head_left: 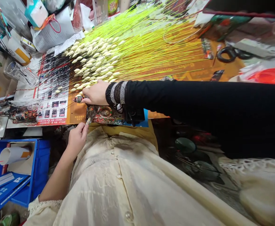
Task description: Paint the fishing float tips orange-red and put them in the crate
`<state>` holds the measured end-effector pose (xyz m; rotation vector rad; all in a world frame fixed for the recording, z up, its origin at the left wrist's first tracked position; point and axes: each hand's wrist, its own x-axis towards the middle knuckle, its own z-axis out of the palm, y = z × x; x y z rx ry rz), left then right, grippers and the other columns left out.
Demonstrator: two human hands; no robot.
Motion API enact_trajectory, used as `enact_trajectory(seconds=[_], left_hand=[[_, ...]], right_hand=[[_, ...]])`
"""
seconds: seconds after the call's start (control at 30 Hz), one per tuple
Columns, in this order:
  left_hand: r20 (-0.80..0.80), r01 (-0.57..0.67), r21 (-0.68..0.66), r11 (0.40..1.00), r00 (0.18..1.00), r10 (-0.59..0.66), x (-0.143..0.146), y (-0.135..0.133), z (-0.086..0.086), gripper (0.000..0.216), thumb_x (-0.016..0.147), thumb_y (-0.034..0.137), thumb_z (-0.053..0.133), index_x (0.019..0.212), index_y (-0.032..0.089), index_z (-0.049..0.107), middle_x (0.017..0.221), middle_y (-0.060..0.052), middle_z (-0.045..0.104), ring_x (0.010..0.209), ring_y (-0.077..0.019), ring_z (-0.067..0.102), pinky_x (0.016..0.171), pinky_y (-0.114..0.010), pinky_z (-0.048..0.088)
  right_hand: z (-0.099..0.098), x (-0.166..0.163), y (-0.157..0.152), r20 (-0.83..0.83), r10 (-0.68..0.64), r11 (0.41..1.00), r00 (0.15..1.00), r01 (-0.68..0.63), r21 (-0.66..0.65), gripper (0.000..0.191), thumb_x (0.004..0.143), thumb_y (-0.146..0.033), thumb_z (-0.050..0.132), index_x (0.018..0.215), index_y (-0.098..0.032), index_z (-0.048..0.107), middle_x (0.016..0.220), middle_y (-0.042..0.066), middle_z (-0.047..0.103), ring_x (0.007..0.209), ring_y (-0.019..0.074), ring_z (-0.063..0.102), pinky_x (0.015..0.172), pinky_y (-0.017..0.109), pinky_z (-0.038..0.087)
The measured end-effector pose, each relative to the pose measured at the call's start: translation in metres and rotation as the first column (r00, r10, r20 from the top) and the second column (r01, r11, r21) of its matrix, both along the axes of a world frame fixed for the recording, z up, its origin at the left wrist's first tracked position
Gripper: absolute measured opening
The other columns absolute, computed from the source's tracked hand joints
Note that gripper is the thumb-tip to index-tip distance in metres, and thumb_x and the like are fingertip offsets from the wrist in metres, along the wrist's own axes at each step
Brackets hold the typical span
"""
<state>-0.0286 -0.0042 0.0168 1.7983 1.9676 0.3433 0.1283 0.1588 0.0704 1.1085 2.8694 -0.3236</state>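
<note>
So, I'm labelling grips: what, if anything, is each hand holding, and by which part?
The left hand pinches a thin tool by its near end. The right hand covers one end of a stubby dark object; its grip is unclear.

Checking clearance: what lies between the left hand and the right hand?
Head view: part of the speckled board lies between the left hand and the right hand; the left hand's stick reaches over it.

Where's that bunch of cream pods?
In the head view, the cream pods lie upper left of centre, just beyond the right hand, with yellow-green strands stretching off to their right.
</note>
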Motion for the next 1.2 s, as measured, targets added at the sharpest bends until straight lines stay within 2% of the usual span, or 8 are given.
enact_trajectory(seconds=[0.1, 0.2, 0.47, 0.97, 1.2], left_hand=[[0.07, -0.066, 0.071, 0.995, 0.996, 0.061, 0.001, 0.008, -0.003, 0.037, 0.096, 0.048, 0.035, 0.076, 0.022, 0.052, 0.055, 0.003, 0.054, 0.053, -0.0118, 0.054, 0.057, -0.022, 0.035], [0.068, -0.092, 0.061, 0.994, 0.994, 0.088, 0.009, 0.019, -0.004, 0.037, 0.097, 0.045, 0.033, 0.076, 0.022, 0.053, 0.06, 0.0, 0.06, 0.059, -0.0135, 0.059, 0.06, -0.023, 0.037], [-0.191, -0.096, -0.047, 0.994, 0.978, 0.086, 0.027, 0.032, 0.004, 0.032, 0.098, 0.032, 0.034, 0.083, 0.02, 0.06, 0.077, -0.007, 0.07, 0.076, -0.0196, 0.066, 0.073, -0.029, 0.042], [-0.331, -0.174, -0.107, 0.979, 0.935, 0.129, 0.044, 0.034, 0.014, 0.035, 0.1, 0.031, 0.028, 0.096, 0.018, 0.06, 0.085, -0.01, 0.072, 0.076, -0.0195, 0.068, 0.073, -0.028, 0.045], [-0.5, -0.156, -0.185, 0.97, 0.865, 0.044, 0.05, 0.039, 0.022, 0.036, 0.101, 0.03, 0.026, 0.101, 0.016, 0.059, 0.091, -0.014, 0.072, 0.086, -0.0245, 0.069, 0.075, -0.032, 0.045]], right_hand=[[-0.001, 0.0, 0.0, 0.003, -0.004, 1.0, 1.0, 0.004, 0.005, 0.052, 0.1, -0.052, 0.029, 0.124, -0.011, 0.05, 0.108, 0.017, 0.069, 0.105, 0.0332, 0.063, 0.091, 0.045, 0.037], [-0.003, -0.001, 0.001, 0.006, -0.001, 1.0, 1.0, 0.001, 0.008, 0.053, 0.1, -0.053, 0.028, 0.124, -0.011, 0.05, 0.108, 0.017, 0.069, 0.105, 0.0327, 0.064, 0.089, 0.044, 0.038], [-0.001, -0.001, -0.001, 0.018, -0.003, 1.0, 1.0, 0.003, 0.015, 0.053, 0.1, -0.053, 0.028, 0.125, -0.012, 0.05, 0.107, 0.017, 0.069, 0.103, 0.0322, 0.064, 0.089, 0.043, 0.038], [-0.004, -0.002, -0.001, -0.025, -0.026, 0.999, 0.999, 0.027, 0.026, 0.055, 0.1, -0.054, 0.029, 0.127, -0.011, 0.05, 0.107, 0.015, 0.069, 0.103, 0.0339, 0.064, 0.091, 0.046, 0.036], [-0.005, -0.002, -0.002, -0.043, -0.024, 0.999, 0.999, 0.026, 0.041, 0.053, 0.1, -0.051, 0.031, 0.127, -0.01, 0.051, 0.109, 0.015, 0.069, 0.105, 0.0325, 0.064, 0.092, 0.046, 0.038]])
